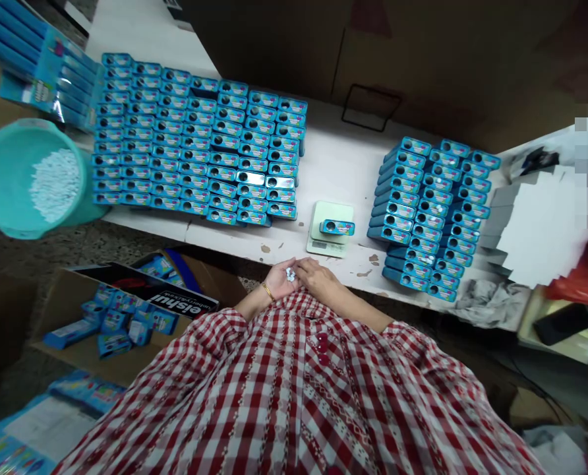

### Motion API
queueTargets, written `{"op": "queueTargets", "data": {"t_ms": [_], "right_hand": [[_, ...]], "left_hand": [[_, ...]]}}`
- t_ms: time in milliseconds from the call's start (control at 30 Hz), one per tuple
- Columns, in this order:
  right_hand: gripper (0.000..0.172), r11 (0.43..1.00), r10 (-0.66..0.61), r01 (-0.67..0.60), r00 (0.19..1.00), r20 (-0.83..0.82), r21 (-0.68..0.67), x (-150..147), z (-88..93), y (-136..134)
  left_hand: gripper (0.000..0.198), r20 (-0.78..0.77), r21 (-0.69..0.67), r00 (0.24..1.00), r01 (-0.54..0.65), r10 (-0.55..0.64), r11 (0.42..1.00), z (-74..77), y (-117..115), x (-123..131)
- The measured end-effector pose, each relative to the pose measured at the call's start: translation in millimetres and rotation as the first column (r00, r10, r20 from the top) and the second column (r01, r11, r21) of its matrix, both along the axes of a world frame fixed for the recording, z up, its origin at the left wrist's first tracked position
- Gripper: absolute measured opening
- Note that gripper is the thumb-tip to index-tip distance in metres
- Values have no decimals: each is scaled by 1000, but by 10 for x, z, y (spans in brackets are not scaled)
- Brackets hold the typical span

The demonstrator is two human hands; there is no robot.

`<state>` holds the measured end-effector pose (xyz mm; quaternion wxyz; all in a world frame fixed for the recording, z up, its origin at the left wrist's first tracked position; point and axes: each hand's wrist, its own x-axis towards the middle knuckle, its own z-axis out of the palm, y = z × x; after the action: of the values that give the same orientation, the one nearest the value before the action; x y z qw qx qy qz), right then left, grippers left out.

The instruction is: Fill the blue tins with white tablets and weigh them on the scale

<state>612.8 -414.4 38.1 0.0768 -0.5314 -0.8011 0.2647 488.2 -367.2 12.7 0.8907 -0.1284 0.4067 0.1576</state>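
Note:
My left hand [278, 281] is palm up at the table's front edge, with a small heap of white pellets [291, 274] cupped in it. A gold bangle circles that wrist. Against its fingers rests my right hand [316, 277], back upward, its own fingers bent together; whether they pinch anything is hidden. Just beyond the hands is a pale green scale [318, 214], carrying one blue box [337, 227] with a dark round hole in its top. The scale's display is too small to read.
Tight rows of blue boxes [195, 148] cover the table's left, more blue boxes [425, 211] its right. A turquoise bucket [20, 221] at far left holds white pellets. Below it, an open carton [175, 356] contains blue packs. White cartons [536, 218] and a phone [563, 324] lie right.

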Motion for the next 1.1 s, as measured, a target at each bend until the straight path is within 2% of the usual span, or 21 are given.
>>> {"op": "queueTargets", "data": {"t_ms": [333,433,500,567,667,833,967,1100], "right_hand": [[20,998,-61,61,998,-35,-3,51,11,3],[19,994,-102,103,993,-64,19,124,0,15],[19,983,-169,175,979,-115,47,239,4,63],[20,946,-280,307,935,-218,101,397,15,155],[17,860,-414,486,843,-343,156,639,7,339],[18,831,-472,536,821,-320,151,808,-97,505],[19,778,-505,602,768,-394,178,807,-159,463],[22,740,-527,651,716,-458,167,794,-136,383]], "left_hand": [[28,-60,4,998,8,-8,1000,42,33,53],[24,-62,27,998,2,-1,1000,61,62,123],[24,-31,63,999,-14,16,998,84,107,185],[25,29,112,999,-23,20,993,114,166,241],[30,84,163,996,-4,-10,987,151,239,280],[31,43,157,999,-7,0,988,139,226,224],[30,23,135,999,-39,36,990,112,184,175],[31,30,135,998,-52,48,990,105,186,163]]}}
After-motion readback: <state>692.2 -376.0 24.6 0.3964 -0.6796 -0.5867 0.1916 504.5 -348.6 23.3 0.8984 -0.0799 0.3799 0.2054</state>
